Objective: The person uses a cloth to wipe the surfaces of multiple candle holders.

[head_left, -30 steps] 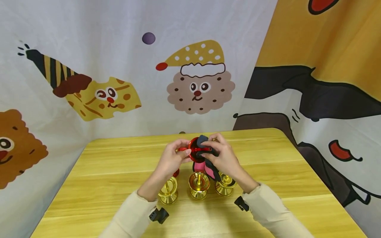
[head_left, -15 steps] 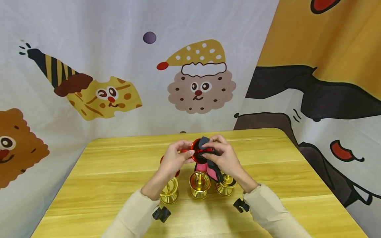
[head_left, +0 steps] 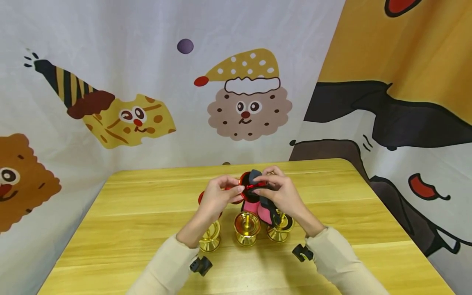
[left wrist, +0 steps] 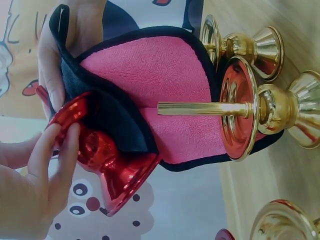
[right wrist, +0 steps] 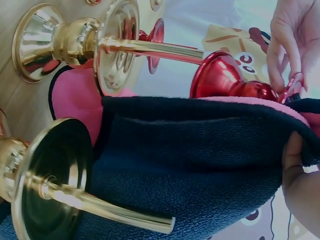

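Note:
My left hand [head_left: 220, 194] grips a red metallic candlestick [left wrist: 97, 150] by the rim of its dish. The candlestick is held in the air on its side, its dish toward the right hand and its flared foot pointing away. With bent fingers, my right hand [head_left: 281, 191] holds a dark blue cloth with a pink face [left wrist: 150, 70] and presses part of it into the dish, around the thin red stem [head_left: 256, 185]. The rest of the cloth hangs down behind the gold candlesticks. Some right fingertips are hidden by the cloth in the left wrist view.
Three gold candlesticks stand in a row below the hands: one at the left [head_left: 209, 244], one in the middle [head_left: 246, 238], one at the right [head_left: 274, 236]. Behind the left wrist, another red piece [head_left: 200, 197] shows partly. A printed curtain [head_left: 147, 61] hangs behind the wooden table [head_left: 140, 229].
Both hands have shifted slightly right with the red candlestick and the cloth. More of the red piece behind the left wrist now shows. The gold candlesticks stay put.

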A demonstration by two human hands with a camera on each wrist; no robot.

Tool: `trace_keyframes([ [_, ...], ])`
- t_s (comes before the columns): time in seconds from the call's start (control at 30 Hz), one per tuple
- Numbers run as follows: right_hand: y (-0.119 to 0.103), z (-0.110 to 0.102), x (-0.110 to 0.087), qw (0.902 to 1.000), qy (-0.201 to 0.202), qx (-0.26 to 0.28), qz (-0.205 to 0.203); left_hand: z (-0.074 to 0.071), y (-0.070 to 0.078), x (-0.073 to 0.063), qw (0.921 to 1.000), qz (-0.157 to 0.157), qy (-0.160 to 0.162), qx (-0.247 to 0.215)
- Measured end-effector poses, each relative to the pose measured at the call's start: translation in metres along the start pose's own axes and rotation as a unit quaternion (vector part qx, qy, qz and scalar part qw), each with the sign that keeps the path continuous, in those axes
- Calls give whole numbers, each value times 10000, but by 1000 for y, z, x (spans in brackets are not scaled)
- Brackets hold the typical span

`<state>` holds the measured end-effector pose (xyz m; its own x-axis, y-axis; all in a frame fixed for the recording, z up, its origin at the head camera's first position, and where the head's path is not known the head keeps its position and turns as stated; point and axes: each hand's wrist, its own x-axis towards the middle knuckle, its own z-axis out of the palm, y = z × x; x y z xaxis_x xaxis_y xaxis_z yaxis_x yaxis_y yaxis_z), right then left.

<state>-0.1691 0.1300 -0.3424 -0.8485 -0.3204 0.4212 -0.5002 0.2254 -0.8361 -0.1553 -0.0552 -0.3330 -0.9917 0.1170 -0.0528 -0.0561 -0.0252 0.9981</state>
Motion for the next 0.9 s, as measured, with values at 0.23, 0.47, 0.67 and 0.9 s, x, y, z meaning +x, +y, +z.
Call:
trace_keyframes([
  [0.23, -6, -9, 1, 9997, -127, 127, 190, 2, 1, -1, 9998, -86, 145, 129],
  [0.47, -22, -26, -2, 9997, -111, 194, -44, 1, -3, 1, 9993, -25, 265, -266],
  [0.67, -23, -32, 0, 9991, -252, 113, -317, -2, -3, 2, 9988, -27, 72, -474],
  [0.9, -13, -15, 1, 9837, -385, -1527, -872, -1, -2, 0, 9988, -9, -303, -376],
])
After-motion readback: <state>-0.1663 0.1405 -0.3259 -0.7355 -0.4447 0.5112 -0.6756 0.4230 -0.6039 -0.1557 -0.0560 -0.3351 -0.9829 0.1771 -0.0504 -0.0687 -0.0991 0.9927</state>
